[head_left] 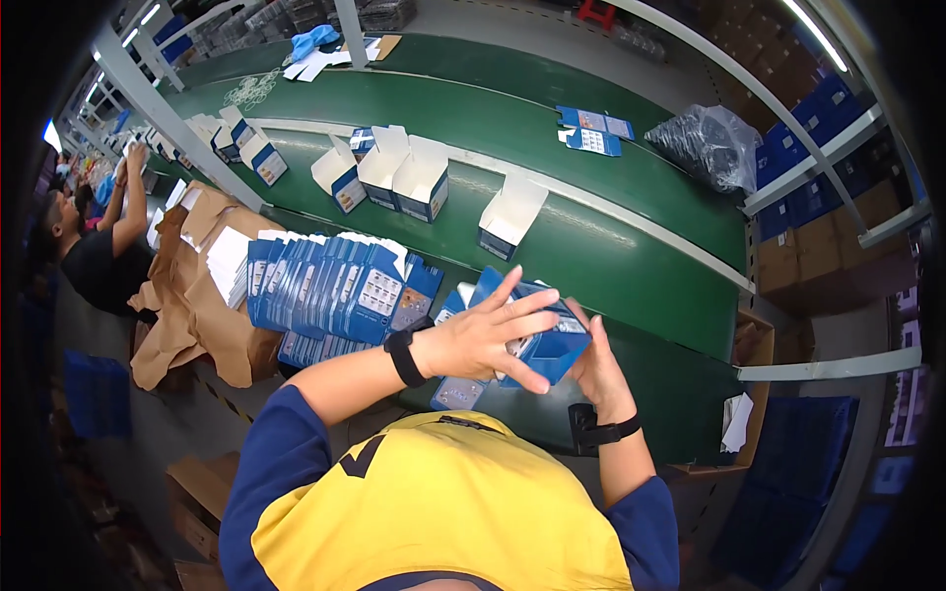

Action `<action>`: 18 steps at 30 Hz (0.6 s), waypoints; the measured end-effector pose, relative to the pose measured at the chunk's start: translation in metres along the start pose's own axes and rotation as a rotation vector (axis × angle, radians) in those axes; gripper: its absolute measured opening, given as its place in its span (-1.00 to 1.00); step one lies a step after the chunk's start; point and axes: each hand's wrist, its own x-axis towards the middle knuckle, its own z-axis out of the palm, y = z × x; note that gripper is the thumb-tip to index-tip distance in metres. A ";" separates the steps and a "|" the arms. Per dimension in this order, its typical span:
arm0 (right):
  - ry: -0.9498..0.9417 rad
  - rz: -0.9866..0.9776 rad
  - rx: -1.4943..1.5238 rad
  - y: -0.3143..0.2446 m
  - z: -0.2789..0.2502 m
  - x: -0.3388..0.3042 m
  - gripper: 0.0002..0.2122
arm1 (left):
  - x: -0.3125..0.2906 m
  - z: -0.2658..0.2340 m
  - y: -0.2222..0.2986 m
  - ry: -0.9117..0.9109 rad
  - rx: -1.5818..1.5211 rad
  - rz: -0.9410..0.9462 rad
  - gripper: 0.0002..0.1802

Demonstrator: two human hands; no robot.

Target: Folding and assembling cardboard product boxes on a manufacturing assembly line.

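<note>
A blue folding carton (554,357), partly formed, sits between my hands above the near table. My left hand (471,340) lies across its left side, fingers spread over it and thumb toward me. At the right side, my right hand (598,372) grips the carton with its thumb up by the upper edge; the other fingers are mostly hidden behind it. Below my left hand a flat printed carton piece (459,394) lies on the table. Left of my hands rests a large stack of flat blue cartons (325,286).
Several open white-and-blue boxes (512,212) stand on the green conveyor (601,231) ahead. Brown paper (202,295) lies at the left. A flat carton (594,130) and a clear bag with dark contents (705,148) lie beyond. Another person (103,246) works at far left.
</note>
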 end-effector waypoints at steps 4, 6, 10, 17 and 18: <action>-0.191 0.222 0.173 0.006 -0.015 0.022 -0.26 | -0.022 0.014 -0.017 0.026 0.042 0.149 0.01; -0.192 0.208 0.184 0.012 -0.025 0.046 -0.21 | -0.043 0.018 -0.022 -0.279 0.056 -0.425 -0.01; 0.410 -0.442 -0.528 0.034 -0.092 0.143 0.11 | -0.106 0.047 -0.014 -0.109 -0.315 -1.321 -0.05; 0.524 -0.345 -0.940 0.091 -0.094 0.205 0.19 | -0.176 0.104 0.036 -0.151 -0.151 -1.664 -0.05; 0.563 -0.310 -0.999 0.095 -0.087 0.207 0.19 | -0.178 0.106 0.036 -0.131 -0.085 -1.658 -0.05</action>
